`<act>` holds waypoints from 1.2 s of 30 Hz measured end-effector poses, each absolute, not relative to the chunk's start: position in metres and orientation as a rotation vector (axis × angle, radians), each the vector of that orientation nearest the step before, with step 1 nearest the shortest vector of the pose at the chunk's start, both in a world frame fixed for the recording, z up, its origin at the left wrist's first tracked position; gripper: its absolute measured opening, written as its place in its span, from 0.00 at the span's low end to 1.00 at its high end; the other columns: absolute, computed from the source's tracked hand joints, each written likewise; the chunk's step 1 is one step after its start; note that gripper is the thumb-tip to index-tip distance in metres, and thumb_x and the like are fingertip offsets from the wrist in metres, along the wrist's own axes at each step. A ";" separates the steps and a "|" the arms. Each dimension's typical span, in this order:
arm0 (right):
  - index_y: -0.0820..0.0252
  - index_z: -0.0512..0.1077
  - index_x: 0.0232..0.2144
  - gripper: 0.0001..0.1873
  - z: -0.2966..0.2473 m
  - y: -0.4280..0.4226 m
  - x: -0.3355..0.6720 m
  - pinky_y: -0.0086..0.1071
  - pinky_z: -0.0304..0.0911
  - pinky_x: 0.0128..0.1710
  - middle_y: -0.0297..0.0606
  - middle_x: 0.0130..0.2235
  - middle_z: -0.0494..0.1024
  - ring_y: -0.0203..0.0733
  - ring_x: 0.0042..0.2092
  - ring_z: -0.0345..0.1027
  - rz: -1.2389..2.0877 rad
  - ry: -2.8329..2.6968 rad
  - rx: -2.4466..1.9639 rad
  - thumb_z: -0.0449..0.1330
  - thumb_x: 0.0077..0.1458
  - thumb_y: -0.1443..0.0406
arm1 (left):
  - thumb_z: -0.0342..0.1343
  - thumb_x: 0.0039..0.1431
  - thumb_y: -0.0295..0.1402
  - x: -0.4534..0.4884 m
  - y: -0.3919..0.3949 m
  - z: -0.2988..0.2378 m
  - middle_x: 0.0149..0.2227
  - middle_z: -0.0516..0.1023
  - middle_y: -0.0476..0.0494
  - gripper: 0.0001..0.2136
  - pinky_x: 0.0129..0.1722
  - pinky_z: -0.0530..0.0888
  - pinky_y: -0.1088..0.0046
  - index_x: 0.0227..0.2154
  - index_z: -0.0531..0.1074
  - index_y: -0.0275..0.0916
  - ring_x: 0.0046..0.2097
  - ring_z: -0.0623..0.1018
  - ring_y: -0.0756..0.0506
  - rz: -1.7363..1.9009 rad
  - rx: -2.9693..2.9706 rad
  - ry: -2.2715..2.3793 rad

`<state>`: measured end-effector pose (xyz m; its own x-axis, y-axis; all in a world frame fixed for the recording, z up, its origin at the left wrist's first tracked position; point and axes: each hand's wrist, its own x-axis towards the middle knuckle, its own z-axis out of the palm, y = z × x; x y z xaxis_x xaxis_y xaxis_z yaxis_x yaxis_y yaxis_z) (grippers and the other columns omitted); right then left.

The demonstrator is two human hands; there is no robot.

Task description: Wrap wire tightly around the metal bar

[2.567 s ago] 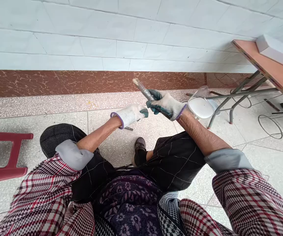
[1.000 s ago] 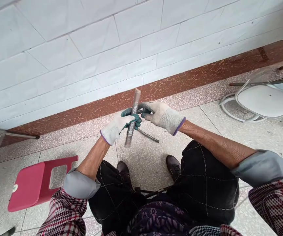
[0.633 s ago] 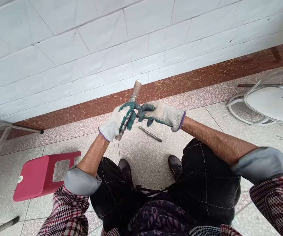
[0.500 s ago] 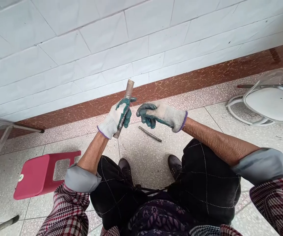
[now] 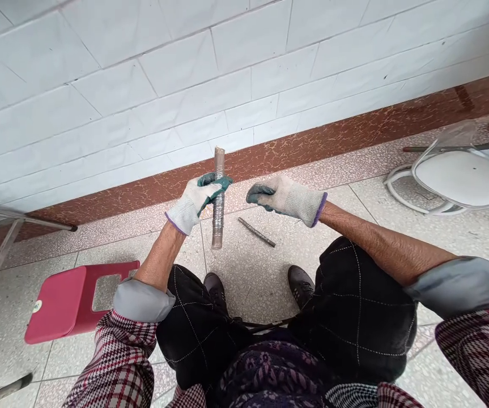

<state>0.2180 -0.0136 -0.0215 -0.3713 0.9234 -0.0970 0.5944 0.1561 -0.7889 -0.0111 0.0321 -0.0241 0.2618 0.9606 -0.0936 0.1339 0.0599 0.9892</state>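
Gripping wrapped rod (image 5: 218, 224) | left hand (image 5: 202, 194): closed | right hand (image 5: 279, 195): half-curled, apart

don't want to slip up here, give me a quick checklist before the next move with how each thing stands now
1. Left hand, in its white-and-green glove, has a hold on the thick, silvery-brown wrapped rod: ok, fingers closed around it.
2. Right hand, gloved alike, also supports that rod: not ok, it is apart from it.
3. Right hand is empty: cannot tell, its curled fingers hide the palm.
4. Thin, dark grey rod on the floor lies clear of the dark shoes: ok.
5. Red plastic stool is clear of the left arm: cannot tell, they overlap in this view.
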 end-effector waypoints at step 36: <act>0.63 0.80 0.36 0.09 -0.041 0.023 0.224 0.27 0.50 0.16 0.31 0.22 0.69 0.31 0.20 0.57 1.089 -1.508 -1.381 0.58 0.60 0.69 | 0.66 0.48 0.26 0.003 0.034 -0.020 0.31 0.78 0.49 0.12 0.38 0.79 0.69 0.37 0.77 0.38 0.33 0.79 0.48 1.086 0.992 0.848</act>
